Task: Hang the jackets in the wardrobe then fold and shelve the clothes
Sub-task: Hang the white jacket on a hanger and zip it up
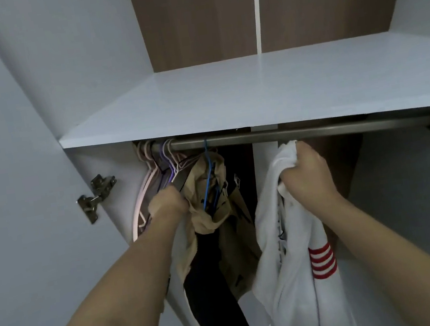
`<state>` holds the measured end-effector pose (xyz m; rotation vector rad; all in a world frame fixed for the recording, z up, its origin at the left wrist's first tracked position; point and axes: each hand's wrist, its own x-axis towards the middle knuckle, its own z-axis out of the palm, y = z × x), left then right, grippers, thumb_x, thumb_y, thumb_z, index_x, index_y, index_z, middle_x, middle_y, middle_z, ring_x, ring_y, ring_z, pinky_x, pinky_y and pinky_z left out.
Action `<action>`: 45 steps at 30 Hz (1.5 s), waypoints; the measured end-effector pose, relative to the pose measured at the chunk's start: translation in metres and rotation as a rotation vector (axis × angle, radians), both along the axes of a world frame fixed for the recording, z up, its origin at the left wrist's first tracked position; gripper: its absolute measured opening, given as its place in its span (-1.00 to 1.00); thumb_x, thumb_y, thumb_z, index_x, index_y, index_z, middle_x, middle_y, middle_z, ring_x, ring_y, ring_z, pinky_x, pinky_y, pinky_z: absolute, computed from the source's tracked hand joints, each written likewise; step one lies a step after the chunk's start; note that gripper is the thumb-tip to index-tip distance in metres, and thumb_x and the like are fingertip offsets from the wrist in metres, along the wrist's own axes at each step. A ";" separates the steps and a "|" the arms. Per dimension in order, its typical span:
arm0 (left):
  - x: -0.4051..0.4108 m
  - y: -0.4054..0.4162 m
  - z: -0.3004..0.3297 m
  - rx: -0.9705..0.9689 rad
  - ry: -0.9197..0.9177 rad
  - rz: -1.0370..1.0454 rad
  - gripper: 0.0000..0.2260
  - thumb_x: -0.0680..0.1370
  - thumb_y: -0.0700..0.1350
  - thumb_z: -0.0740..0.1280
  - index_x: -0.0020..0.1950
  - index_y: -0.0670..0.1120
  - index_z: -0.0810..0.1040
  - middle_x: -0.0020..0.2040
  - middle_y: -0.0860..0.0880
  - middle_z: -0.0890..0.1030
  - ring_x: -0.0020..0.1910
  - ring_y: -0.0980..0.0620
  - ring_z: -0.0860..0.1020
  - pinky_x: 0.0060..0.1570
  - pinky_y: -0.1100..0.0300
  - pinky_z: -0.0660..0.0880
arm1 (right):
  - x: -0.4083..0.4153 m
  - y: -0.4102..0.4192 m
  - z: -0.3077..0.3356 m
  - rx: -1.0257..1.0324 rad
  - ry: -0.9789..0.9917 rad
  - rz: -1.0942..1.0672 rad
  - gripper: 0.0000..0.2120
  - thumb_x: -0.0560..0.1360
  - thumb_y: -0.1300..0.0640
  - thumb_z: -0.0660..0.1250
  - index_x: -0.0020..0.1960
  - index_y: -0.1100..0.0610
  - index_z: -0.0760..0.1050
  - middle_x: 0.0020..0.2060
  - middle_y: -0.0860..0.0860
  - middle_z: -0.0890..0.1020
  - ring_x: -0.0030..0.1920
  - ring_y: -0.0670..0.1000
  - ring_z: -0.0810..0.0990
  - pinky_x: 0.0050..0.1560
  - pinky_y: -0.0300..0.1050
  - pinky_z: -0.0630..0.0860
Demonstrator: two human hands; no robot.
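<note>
Both hands raised, gripping jackets.

Nothing readable here tbh, dark print on the white jacket below the right hand is too blurry.

You're at a home wardrobe, bedroom closet type: white shelf over a metal hanging rail, bunched hangers at its left end, a tan jacket hung, door hinge on the side panel.
</note>
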<state>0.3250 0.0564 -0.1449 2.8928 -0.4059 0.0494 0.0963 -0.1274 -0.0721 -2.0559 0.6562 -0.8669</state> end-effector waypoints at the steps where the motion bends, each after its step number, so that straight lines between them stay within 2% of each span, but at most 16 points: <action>1: 0.007 -0.010 -0.004 0.022 -0.037 0.019 -0.65 0.56 -0.10 0.26 0.33 -0.17 0.44 0.24 -0.18 0.57 0.23 -0.22 0.54 0.08 -0.02 0.49 | 0.004 -0.008 -0.003 -0.037 0.023 -0.006 -0.89 0.46 0.31 0.19 -0.04 0.20 0.44 -0.10 0.10 0.56 -0.08 0.09 0.56 -0.15 -0.03 0.51; 6: 0.031 -0.030 -0.017 0.198 -0.293 0.053 -0.74 0.64 -0.20 0.08 0.31 -0.17 0.37 0.29 -0.22 0.46 0.28 -0.24 0.42 0.16 -0.04 0.41 | 0.013 -0.036 -0.020 -0.032 0.127 0.038 -0.83 0.48 0.28 0.23 -0.20 0.04 0.37 -0.21 0.02 0.54 -0.12 0.10 0.56 -0.23 -0.12 0.38; 8: 0.037 -0.030 -0.019 0.180 -0.285 0.057 -0.76 0.64 -0.21 0.07 0.30 -0.19 0.35 0.29 -0.25 0.45 0.27 -0.27 0.43 0.15 -0.08 0.42 | 0.016 -0.042 -0.024 -0.033 0.156 0.040 -0.83 0.46 0.27 0.24 -0.22 0.03 0.36 -0.22 0.01 0.54 -0.11 0.10 0.56 -0.27 -0.14 0.33; 10: 0.044 -0.029 -0.020 0.143 -0.221 0.038 -0.75 0.63 -0.22 0.10 0.31 -0.20 0.33 0.28 -0.27 0.47 0.25 -0.31 0.46 0.12 -0.10 0.44 | 0.020 -0.046 -0.025 -0.032 0.180 0.029 -0.95 0.44 0.24 0.24 -0.14 0.12 0.44 -0.15 0.07 0.59 -0.08 0.12 0.57 -0.24 -0.14 0.34; 15: 0.050 -0.026 -0.014 -0.084 -0.052 0.002 -0.71 0.61 -0.18 0.18 0.31 -0.22 0.39 0.23 -0.30 0.54 0.20 -0.33 0.52 0.08 -0.10 0.46 | 0.035 -0.057 -0.030 0.051 0.264 0.051 -0.72 0.47 0.23 0.22 0.16 0.23 0.50 0.01 0.10 0.60 0.00 0.11 0.57 -0.11 -0.12 0.43; 19: 0.038 -0.020 0.000 -0.394 0.001 0.011 -0.76 0.54 -0.12 0.21 0.10 -0.23 0.51 0.14 -0.33 0.58 0.11 -0.33 0.53 -0.05 0.04 0.37 | 0.047 -0.061 -0.037 0.384 0.274 0.069 -0.64 0.53 0.23 0.26 0.32 0.25 0.47 0.04 0.15 0.61 -0.01 0.11 0.60 -0.06 -0.11 0.52; 21: 0.028 -0.014 0.010 -0.436 -0.042 -0.038 -0.77 0.58 -0.08 0.18 0.08 -0.21 0.50 0.11 -0.32 0.58 0.09 -0.32 0.53 -0.07 0.05 0.35 | 0.052 -0.060 -0.038 0.533 0.253 0.029 -0.59 0.51 0.26 0.27 0.36 0.26 0.45 -0.11 0.18 0.63 -0.16 0.11 0.63 -0.25 -0.19 0.54; 23: 0.017 -0.007 0.023 -0.465 -0.114 -0.077 -0.77 0.62 -0.08 0.17 0.05 -0.21 0.51 0.07 -0.32 0.59 0.07 -0.32 0.53 -0.11 0.06 0.34 | 0.057 -0.057 -0.035 0.633 0.244 -0.012 -0.59 0.50 0.29 0.26 0.35 0.24 0.46 -0.38 0.11 0.60 -0.45 0.00 0.56 -0.54 -0.32 0.39; 25: 0.004 0.003 0.041 -0.443 -0.168 -0.087 -0.77 0.65 -0.07 0.17 0.06 -0.18 0.54 0.06 -0.30 0.60 0.04 -0.32 0.54 -0.12 0.05 0.38 | 0.058 -0.049 -0.033 0.685 0.212 -0.028 -0.69 0.51 0.30 0.26 0.24 0.24 0.52 -0.53 0.07 0.57 -0.58 -0.04 0.51 -0.60 -0.33 0.34; 26: -0.001 0.008 0.051 -0.433 -0.173 -0.087 -0.76 0.66 -0.07 0.16 0.08 -0.18 0.55 0.06 -0.30 0.61 0.03 -0.32 0.55 -0.12 0.04 0.40 | 0.057 -0.043 -0.030 0.698 0.194 -0.021 -0.74 0.52 0.29 0.26 0.20 0.23 0.53 -0.50 0.08 0.59 -0.54 -0.03 0.54 -0.56 -0.31 0.38; 29: -0.024 0.030 0.080 -0.336 -0.156 -0.115 -0.77 0.66 -0.11 0.17 0.06 -0.20 0.56 0.04 -0.33 0.61 -0.01 -0.30 0.55 -0.13 0.04 0.40 | 0.049 -0.029 -0.026 0.606 0.159 0.028 -0.72 0.52 0.27 0.25 0.21 0.20 0.54 -0.19 0.10 0.62 -0.19 0.07 0.62 -0.23 -0.16 0.54; 32: -0.074 0.068 0.092 -0.195 -0.172 -0.142 -0.80 0.65 -0.05 0.18 -0.06 -0.11 0.50 -0.06 -0.26 0.62 -0.19 -0.19 0.49 -0.19 0.08 0.39 | 0.031 -0.019 -0.016 0.511 0.192 0.024 -0.71 0.49 0.29 0.20 0.17 0.17 0.53 -0.18 0.11 0.62 -0.08 0.16 0.64 0.03 0.00 0.56; 37: -0.181 0.140 0.111 -0.243 -0.267 -0.193 -0.76 0.67 0.01 0.12 -0.11 -0.02 0.46 -0.27 -0.12 0.55 -0.30 -0.18 0.52 -0.25 -0.02 0.54 | -0.001 0.001 -0.005 0.354 0.295 -0.013 -0.68 0.43 0.23 0.25 0.17 0.21 0.50 -0.08 0.18 0.63 -0.09 0.21 0.65 0.07 0.17 0.61; 40: -0.232 0.171 0.136 -0.343 -0.275 -0.274 -0.77 0.66 0.00 0.15 -0.14 0.00 0.49 -0.34 0.00 0.51 -0.37 0.02 0.47 -0.39 0.16 0.38 | -0.012 0.019 0.002 0.225 0.378 -0.056 -0.62 0.44 0.20 0.27 0.25 0.23 0.50 -0.01 0.18 0.63 -0.05 0.19 0.62 0.00 0.01 0.59; 42: -0.252 0.190 0.148 -0.397 -0.189 -0.300 -0.76 0.64 0.00 0.17 -0.16 0.00 0.53 -0.45 0.06 0.49 -0.44 0.13 0.46 -0.46 0.20 0.26 | -0.017 0.031 0.005 0.197 0.405 -0.069 -0.61 0.45 0.20 0.28 0.27 0.24 0.51 0.02 0.19 0.62 -0.03 0.19 0.61 -0.03 -0.03 0.54; 45: -0.265 0.207 0.144 -0.457 -0.037 -0.361 -0.74 0.65 -0.02 0.18 -0.16 -0.03 0.56 -0.49 0.20 0.48 -0.43 0.29 0.46 -0.49 0.33 0.25 | -0.022 0.052 0.008 0.203 0.406 -0.078 -0.60 0.48 0.24 0.27 0.31 0.27 0.46 -0.04 0.16 0.58 -0.06 0.15 0.58 -0.04 -0.07 0.51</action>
